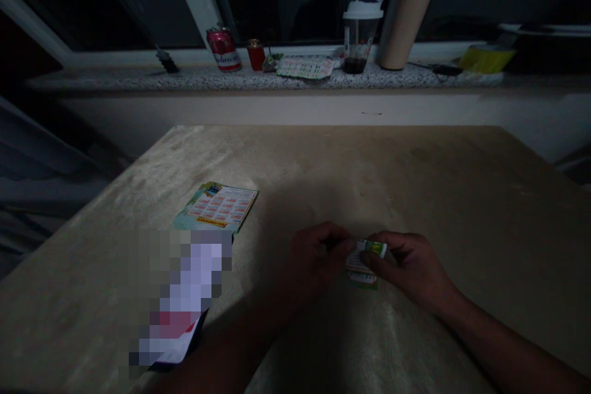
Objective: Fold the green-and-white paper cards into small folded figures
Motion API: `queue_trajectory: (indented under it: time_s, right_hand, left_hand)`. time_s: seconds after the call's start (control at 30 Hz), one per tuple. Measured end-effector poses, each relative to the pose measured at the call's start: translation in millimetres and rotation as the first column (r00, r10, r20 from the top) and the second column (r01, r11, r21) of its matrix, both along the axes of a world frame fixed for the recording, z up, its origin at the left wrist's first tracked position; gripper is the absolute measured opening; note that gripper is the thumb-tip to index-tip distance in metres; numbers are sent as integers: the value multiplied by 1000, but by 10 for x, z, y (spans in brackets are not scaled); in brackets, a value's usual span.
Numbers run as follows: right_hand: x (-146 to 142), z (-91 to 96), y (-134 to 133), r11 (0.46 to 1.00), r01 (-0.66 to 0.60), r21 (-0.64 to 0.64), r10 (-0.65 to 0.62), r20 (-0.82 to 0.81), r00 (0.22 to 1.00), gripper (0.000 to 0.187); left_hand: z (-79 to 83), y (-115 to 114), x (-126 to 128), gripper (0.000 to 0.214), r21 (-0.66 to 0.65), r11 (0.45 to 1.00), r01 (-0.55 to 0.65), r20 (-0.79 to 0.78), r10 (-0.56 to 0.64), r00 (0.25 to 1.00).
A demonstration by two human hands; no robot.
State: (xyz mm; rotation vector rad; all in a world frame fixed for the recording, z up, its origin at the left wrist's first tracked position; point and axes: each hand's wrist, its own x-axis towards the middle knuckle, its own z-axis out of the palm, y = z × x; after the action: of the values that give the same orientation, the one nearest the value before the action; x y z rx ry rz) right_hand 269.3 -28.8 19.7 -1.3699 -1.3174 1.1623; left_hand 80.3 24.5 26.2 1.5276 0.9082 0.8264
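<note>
A small folded printed paper card [362, 278], green and white with fine print, is held low over the table between both hands. My left hand [321, 252] pinches its left edge with thumb and forefinger. At its right side, my right hand [410, 261] grips it, the thumb lying across the front. Part of the card hangs below the fingers, and the fingers hide much of the rest. To the left on the table lies a flat printed card [217, 206] with rows of red figures on white and a green border.
Left of my left forearm lies a bright, blurred-out phone-like slab [178, 348] on the table [314, 154]. Along the granite sill [189, 80] stand a red can [224, 49], a red lighter-like cylinder [255, 55], a lidded cup with straw [357, 37], a cardboard tube [410, 12] and a yellow object [487, 60].
</note>
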Motion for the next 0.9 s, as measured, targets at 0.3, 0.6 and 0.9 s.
queue_trajectory:
  time_s: [0.3, 0.6, 0.9]
  right_hand:
    - [62, -13, 32, 1000, -14, 7, 14, -66, 998, 7]
    - [20, 49, 33, 999, 25, 46, -20, -113, 993, 13]
    - [67, 17, 14, 979, 65, 195, -84, 91, 992, 25]
  left_hand:
    - [-73, 20, 34, 10, -200, 959, -199, 185, 237, 954]
    - [-91, 24, 15, 12, -97, 966, -238, 175, 252, 952]
    - [-41, -24, -18, 14, 37, 997, -64, 15, 63, 998]
